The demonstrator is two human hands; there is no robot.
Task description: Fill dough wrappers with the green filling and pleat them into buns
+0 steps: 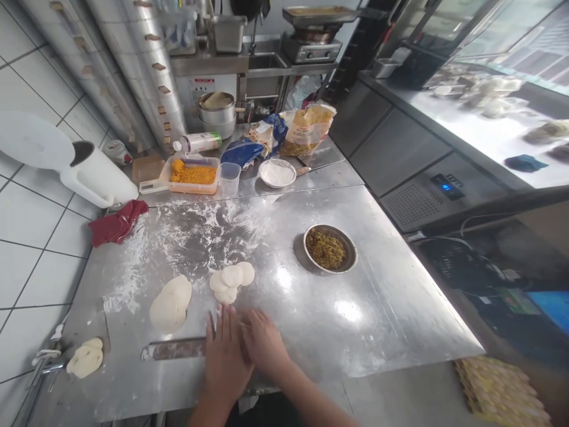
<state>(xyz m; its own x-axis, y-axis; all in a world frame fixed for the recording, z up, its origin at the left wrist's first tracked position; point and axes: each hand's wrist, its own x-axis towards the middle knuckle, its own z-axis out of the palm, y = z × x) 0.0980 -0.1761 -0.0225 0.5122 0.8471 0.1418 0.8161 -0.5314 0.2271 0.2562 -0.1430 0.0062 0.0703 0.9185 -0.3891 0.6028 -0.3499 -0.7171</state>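
Bench (395,314): steel, floured in patches
Left hand (227,351): flat, fingers straight
Right hand (265,343): fingers bent, grip cannot be told
Dough discs (232,277): overlapping, so could stick together

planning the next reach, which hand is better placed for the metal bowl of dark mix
Probably the right hand: it is nearer the metal bowl, which stands ahead to its right; the left hand lies farther away.

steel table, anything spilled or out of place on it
White powder is scattered unevenly across the table's left and far parts, looking like a spill, though probably flour, given the pale dough rounds nearby. A red cloth lies crumpled at the left edge. I see no damage.
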